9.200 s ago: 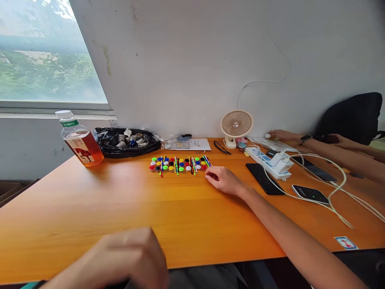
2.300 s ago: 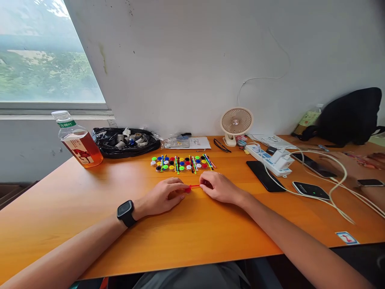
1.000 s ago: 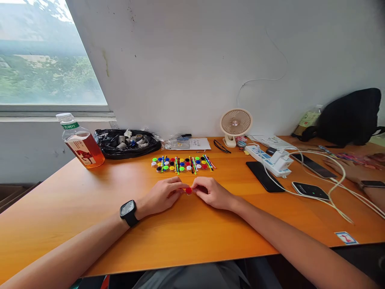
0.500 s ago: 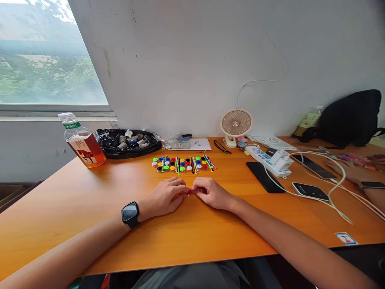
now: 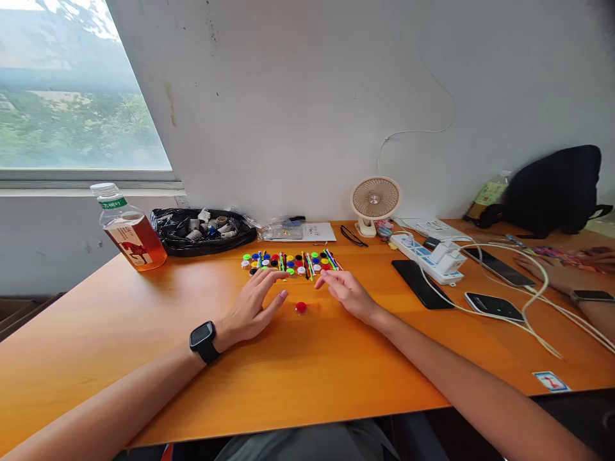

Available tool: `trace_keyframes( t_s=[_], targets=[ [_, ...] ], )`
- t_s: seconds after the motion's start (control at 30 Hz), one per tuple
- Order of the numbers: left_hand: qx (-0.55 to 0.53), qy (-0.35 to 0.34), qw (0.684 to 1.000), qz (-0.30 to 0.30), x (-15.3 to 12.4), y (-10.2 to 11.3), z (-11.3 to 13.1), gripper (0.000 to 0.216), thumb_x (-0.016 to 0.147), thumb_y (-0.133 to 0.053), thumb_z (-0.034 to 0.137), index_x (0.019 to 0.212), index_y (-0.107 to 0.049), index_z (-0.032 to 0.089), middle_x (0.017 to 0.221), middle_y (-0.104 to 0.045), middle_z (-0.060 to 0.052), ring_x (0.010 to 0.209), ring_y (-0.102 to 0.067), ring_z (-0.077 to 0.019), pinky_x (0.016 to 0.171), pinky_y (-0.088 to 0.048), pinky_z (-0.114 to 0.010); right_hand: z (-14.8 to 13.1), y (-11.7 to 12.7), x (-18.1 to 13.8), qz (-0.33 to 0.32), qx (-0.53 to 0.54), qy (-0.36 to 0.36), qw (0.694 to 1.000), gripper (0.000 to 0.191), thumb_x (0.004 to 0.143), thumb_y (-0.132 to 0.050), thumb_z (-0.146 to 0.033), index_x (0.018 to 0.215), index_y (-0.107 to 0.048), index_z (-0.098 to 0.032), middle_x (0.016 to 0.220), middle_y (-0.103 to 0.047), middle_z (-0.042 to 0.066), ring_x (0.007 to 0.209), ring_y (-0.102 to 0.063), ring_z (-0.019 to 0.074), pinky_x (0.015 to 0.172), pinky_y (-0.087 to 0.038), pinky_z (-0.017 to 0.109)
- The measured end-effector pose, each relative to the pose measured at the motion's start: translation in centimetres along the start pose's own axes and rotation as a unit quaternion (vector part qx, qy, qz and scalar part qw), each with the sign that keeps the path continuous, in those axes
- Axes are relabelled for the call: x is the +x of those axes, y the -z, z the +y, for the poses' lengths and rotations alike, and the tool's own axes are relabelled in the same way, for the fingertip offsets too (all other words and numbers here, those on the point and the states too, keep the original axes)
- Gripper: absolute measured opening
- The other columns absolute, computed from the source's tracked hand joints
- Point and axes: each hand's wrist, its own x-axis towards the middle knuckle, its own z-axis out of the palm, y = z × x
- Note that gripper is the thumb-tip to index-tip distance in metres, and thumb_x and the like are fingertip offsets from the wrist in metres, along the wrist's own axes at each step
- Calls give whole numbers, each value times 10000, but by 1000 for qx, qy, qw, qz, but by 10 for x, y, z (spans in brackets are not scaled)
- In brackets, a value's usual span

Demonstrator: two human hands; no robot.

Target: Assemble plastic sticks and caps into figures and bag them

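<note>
A small red round piece (image 5: 300, 308) lies alone on the orange table (image 5: 144, 346). My left hand (image 5: 254, 304) hovers just left of it with fingers stretched out, holding nothing; a black watch sits on that wrist. My right hand (image 5: 346, 293) is just right of the red piece, fingers spread and empty. Both hands' fingertips point toward a row of several coloured caps and thin coloured sticks (image 5: 291, 262) lying just beyond them.
A tea bottle (image 5: 127, 227) and a black bag of small parts (image 5: 204, 229) stand back left. A small fan (image 5: 373, 203), glasses, a power strip (image 5: 427, 255), phones (image 5: 421, 283) and white cables lie to the right. Another person's hand (image 5: 552, 272) rests far right by a black backpack (image 5: 552, 191).
Both hands let go of the red piece, opened and moved forward toward the coloured row. The red piece now lies alone on the table between them.
</note>
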Motion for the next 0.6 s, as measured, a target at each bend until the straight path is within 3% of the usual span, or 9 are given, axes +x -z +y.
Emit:
trace_keyframes(
  t_s=[0.1,0.3,0.6],
  targets=[
    [-2,11,1000,18,0,0,-3,298,1121,-448,350,1381,-547,244,1357,-617,-102,1263,-560,-265,1099,-460,-438,-1,2,0,50,37,9,998,596,1009,-472,-737,796,-649,-209,513,-240,-75,458,-225,125,482,-212,284],
    [-4,20,1000,17,0,-4,-10,269,1127,-446,338,1351,-562,244,1322,-631,-88,1219,-576,-247,1090,-465,-420,4,-2,0,41,-36,30,998,577,998,-506,-724,794,-659,-207,575,-298,-48,517,-254,135,514,-184,290],
    [-8,4,1000,2,1,-3,-9,266,1120,-460,332,1348,-576,261,1294,-646,-76,1226,-586,-243,1081,-475,-405,7,-7,-2,27,-73,57,995,465,1046,-507,-583,836,-648,-193,655,-464,-22,574,-371,144,558,-262,285]
  ],
)
